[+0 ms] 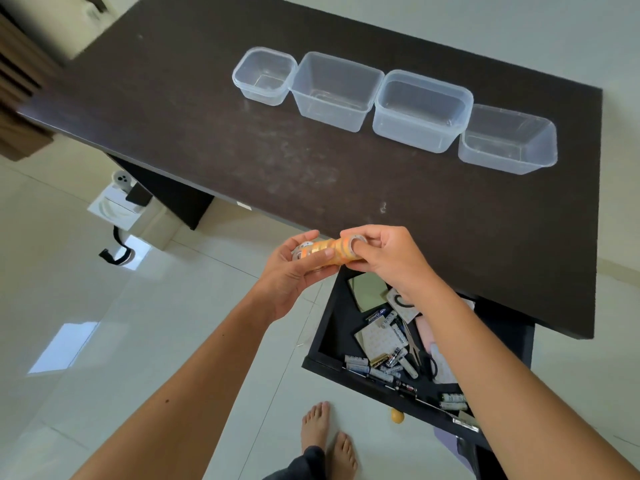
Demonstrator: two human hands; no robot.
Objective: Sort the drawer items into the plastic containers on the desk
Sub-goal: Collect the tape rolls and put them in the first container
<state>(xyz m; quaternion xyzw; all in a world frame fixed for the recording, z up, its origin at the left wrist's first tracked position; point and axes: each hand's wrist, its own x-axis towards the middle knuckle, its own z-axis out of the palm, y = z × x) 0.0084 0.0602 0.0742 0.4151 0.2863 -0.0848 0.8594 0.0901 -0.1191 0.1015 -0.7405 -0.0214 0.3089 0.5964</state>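
Left hand (294,268) and right hand (384,258) each pinch an end of the tape stack (327,252), held near the bench (207,133) edge. Unwrapped rolls could split apart and drop past the drawer (398,344); four tubs (422,109) wait far right.

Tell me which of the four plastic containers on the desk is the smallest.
The container at the left end of the row: small and squarish with rounded corners, while the other three are larger and rectangular.

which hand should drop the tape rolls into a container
Left, probably. Both hands grip the tape rolls, but the left hand cradles most of the stack, while the right hand pinches only its end. All four containers look empty.
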